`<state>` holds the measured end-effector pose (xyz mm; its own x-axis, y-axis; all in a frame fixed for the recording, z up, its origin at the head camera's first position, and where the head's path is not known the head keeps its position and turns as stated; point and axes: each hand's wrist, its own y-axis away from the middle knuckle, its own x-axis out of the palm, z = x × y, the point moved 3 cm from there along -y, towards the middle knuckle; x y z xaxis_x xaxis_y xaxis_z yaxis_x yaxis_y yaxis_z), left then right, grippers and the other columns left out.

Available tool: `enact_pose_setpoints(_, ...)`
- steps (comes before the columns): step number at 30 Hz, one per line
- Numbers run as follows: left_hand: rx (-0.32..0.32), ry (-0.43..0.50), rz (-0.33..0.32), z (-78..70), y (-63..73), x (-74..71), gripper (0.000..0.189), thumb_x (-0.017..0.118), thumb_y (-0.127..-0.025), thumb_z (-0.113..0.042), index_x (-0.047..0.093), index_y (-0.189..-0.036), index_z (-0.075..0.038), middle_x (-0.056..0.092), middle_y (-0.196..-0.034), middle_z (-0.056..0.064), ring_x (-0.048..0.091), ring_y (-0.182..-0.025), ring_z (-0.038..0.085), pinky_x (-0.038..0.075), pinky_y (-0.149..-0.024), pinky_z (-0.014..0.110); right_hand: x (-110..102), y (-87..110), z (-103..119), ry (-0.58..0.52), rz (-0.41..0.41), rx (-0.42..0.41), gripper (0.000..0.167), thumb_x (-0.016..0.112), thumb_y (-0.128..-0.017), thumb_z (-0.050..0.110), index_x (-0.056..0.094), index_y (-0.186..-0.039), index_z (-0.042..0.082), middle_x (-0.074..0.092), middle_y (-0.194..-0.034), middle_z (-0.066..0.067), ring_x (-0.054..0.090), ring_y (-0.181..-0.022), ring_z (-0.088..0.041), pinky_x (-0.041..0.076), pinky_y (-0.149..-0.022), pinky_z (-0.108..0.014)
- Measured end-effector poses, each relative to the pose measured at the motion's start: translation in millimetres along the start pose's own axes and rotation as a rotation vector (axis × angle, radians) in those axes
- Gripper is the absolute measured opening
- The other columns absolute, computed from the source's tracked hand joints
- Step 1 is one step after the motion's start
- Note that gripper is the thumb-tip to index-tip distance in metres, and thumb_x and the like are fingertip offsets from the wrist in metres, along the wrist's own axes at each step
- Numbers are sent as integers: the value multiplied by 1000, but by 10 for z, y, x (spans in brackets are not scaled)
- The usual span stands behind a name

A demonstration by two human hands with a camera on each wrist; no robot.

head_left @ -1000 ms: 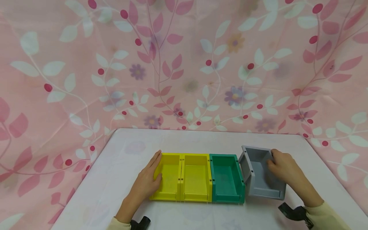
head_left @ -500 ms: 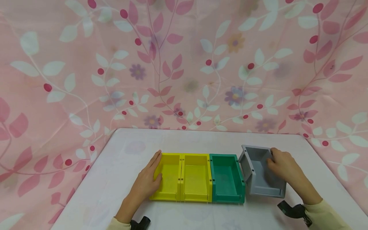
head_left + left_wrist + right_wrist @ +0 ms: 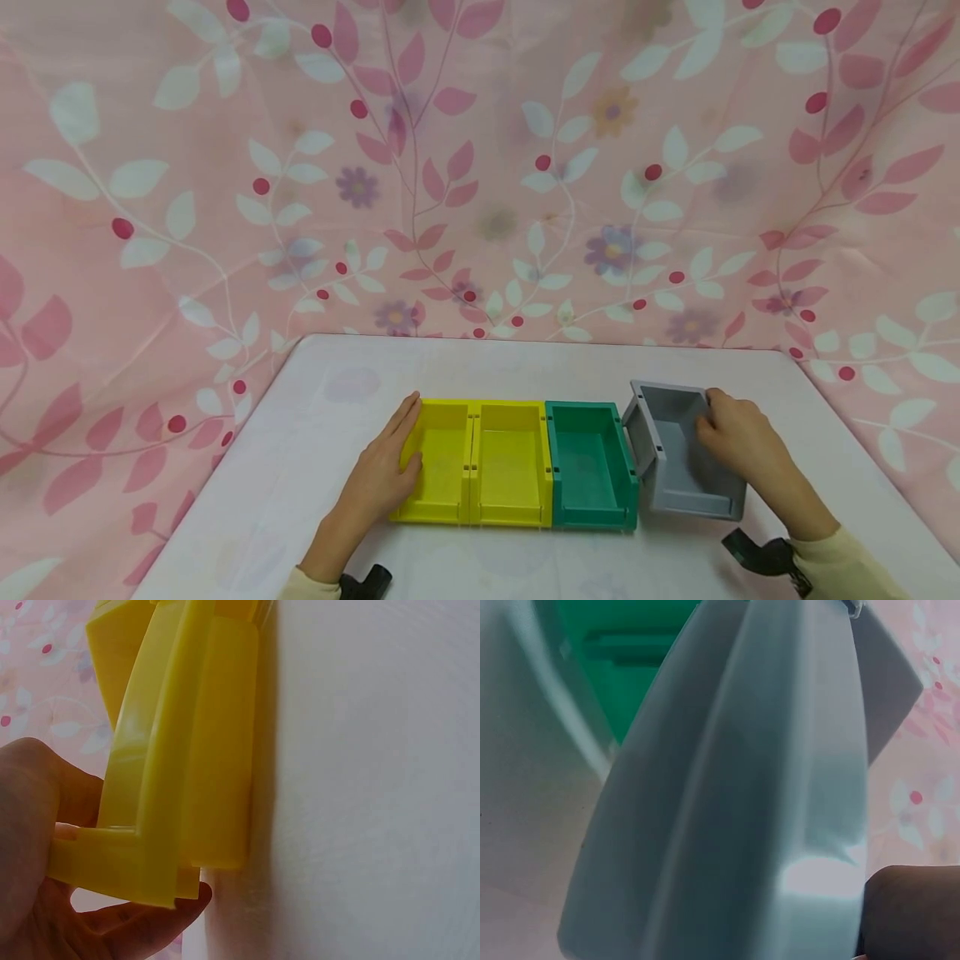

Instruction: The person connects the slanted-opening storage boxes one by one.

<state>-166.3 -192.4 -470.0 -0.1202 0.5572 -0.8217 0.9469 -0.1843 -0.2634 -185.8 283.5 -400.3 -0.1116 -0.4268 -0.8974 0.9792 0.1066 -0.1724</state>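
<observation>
Two yellow bins, the left one (image 3: 441, 467) and its neighbour (image 3: 512, 467), stand side by side with a green bin (image 3: 592, 467) against their right. My left hand (image 3: 381, 471) grips the left yellow bin by its outer wall, thumb inside and fingers along the outside; the left wrist view shows fingertips (image 3: 199, 892) at its lower edge. A grey bin (image 3: 686, 467) is tilted beside the green one, its left side close to the green bin's right wall. My right hand (image 3: 742, 429) holds the grey bin's right wall, thumb inside; most of its fingers are hidden.
All the bins are over a white-covered table (image 3: 450, 367). Behind it hangs a pink floral cloth (image 3: 480, 167). Black camera mounts (image 3: 761, 552) sit at both wrists, close above the tabletop.
The grey bin rose very slightly and came back down with my right hand. My left hand and the other bins look the same.
</observation>
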Motion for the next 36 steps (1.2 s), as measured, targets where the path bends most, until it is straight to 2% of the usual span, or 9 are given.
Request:
enact_pose_setpoints(10,12,7,-12,-7,1,2,77,68,-95,-7,33,-164,-8,23,-171,-3,36,-149,25,36,-115,50,35,-29,45,26,-14,-2,9,56,-89,1,51,-89,-6,39,-63,-5,42,-53,-21,38,-46,-35)
enact_pose_setpoints(17,24,-4,-31,-13,3,0,77,68,-95,-7,34,-163,-8,22,-171,-6,37,-148,25,37,-114,50,73,-31,35,43,9,43,19,60,-91,3,52,-98,-13,43,-64,-7,45,-53,-22,42,-45,-35)
enact_pose_setpoints(21,17,0,-27,-16,3,0,76,68,-95,-7,34,-163,-8,22,-171,-6,38,-148,26,37,-114,51,57,-35,66,82,38,61,22,62,-92,7,52,-97,-11,48,-66,-10,49,-55,-25,46,-45,-39)
enact_pose_setpoints(23,6,1,-17,-6,4,5,77,68,-96,-8,33,-164,-9,21,-171,-7,37,-149,25,37,-114,51,41,-44,125,122,21,48,33,65,-94,13,53,-105,-16,57,-78,-23,57,-68,-37,54,-53,-50)
enact_pose_setpoints(25,-1,1,-8,1,5,9,77,68,-96,-8,32,-164,-9,20,-171,-7,36,-149,25,36,-115,50,36,-65,220,154,-9,16,47,67,-96,19,53,-121,-18,62,-104,-35,60,-91,-50,57,-71,-64)
enact_pose_setpoints(28,-5,3,0,1,9,10,77,68,-96,-8,32,-164,-10,19,-171,-7,35,-149,25,35,-115,50,59,-96,416,130,-48,-67,67,67,-99,26,44,-144,-18,46,-142,-42,43,-127,-60,41,-96,-77)
enact_pose_setpoints(30,-4,2,-2,-2,9,9,77,68,-96,-8,32,-164,-10,20,-171,-6,35,-149,25,35,-115,50,109,-119,543,78,-33,-133,70,65,-101,30,41,-148,-16,41,-150,-40,38,-135,-59,34,-104,-75)
enact_pose_setpoints(33,-2,-1,-7,-7,6,6,77,68,-95,-8,32,-164,-10,20,-171,-6,36,-149,25,35,-115,50,211,-155,692,18,2,-215,69,63,-104,33,43,-148,-16,41,-150,-39,37,-138,-57,31,-108,-73)
enact_pose_setpoints(36,0,-2,-11,-7,-1,8,78,68,-95,-8,32,-164,-10,20,-171,-6,36,-149,25,35,-115,50,314,-206,777,16,19,-249,70,61,-104,36,44,-146,-18,44,-148,-40,38,-138,-59,28,-111,-73)
